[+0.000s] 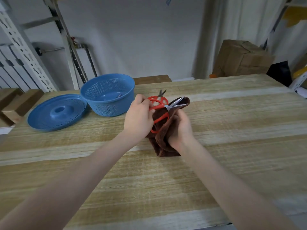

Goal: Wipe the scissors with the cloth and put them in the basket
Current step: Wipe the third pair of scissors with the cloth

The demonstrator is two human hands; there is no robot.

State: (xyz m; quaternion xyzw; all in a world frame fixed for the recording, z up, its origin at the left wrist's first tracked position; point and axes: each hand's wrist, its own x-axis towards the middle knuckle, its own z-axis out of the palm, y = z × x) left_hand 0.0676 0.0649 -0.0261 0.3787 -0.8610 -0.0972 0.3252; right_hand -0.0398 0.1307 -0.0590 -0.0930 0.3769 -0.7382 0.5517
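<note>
My left hand (139, 116) grips the red handles of a pair of scissors (160, 112) above the middle of the wooden table (232, 130). The steel blades point right and lie open against a dark brown cloth (163, 143), which my right hand (180, 127) holds bunched from below. A second pair of red-handled scissors (160, 98) lies on the table just behind my hands, its dark tips pointing away. The blue perforated basket (108, 94) stands to the left, with something metallic showing inside it.
A blue perforated lid (56, 112) lies flat to the left of the basket. Wooden blocks (20, 103) sit at the table's left edge. Metal shelving stands at the back left, and cardboard boxes (240, 58) stand behind the table's far right.
</note>
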